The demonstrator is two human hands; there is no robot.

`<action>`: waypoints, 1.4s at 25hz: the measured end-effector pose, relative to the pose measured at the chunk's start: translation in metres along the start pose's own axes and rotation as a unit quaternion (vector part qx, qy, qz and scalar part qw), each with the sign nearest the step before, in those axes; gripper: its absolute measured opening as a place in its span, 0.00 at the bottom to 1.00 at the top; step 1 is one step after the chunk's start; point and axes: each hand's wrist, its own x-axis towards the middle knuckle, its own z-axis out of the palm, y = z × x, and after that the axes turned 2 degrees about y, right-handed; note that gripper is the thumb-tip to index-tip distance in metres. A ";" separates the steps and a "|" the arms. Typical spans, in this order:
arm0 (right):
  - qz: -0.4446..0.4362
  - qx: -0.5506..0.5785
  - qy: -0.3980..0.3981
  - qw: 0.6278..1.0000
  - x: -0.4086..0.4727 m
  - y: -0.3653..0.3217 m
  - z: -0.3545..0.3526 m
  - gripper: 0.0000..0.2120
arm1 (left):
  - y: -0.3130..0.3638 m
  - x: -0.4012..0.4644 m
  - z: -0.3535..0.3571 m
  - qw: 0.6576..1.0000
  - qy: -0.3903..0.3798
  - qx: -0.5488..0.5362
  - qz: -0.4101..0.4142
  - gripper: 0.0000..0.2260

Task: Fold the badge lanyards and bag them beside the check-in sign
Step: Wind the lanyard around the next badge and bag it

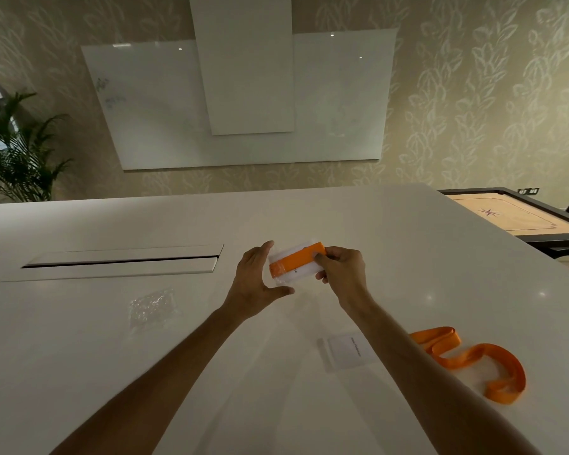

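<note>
Pinching the end of the folded orange lanyard (pixel 297 259) against its white badge card (pixel 291 270), my right hand (pixel 342 269) holds it above the table (pixel 79 339). My left hand (pixel 256 280) is spread, fingers at the card's other end. Another lanyard (pixel 473 359) lies loose near my right forearm, a clear bag (pixel 151 305) to the left.

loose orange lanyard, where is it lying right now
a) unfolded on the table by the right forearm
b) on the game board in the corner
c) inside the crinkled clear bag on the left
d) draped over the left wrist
a: the loose orange lanyard lies in open loops on the white table just to the right of the right forearm, outside any bag.
</note>
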 end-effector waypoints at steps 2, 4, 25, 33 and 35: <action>-0.006 -0.005 -0.004 1.000 0.000 0.000 0.001 0.10 | 0.000 0.001 0.000 1.000 -0.009 0.004 -0.003 0.45; -0.012 -0.013 -0.005 1.000 -0.001 0.000 0.002 0.11 | 0.002 -0.001 0.000 1.000 -0.014 0.000 0.001 0.44; 0.040 -0.029 -0.142 0.989 -0.012 -0.007 0.012 0.08 | 0.054 -0.006 0.004 0.993 0.065 0.010 0.097 0.39; -0.009 -0.102 -0.187 0.977 -0.004 0.002 0.007 0.05 | 0.038 -0.009 -0.017 0.968 0.011 -0.217 -0.128 0.12; -0.036 -0.126 -0.217 0.967 -0.002 0.003 0.012 0.06 | 0.035 -0.008 -0.023 0.950 0.010 -0.269 -0.160 0.09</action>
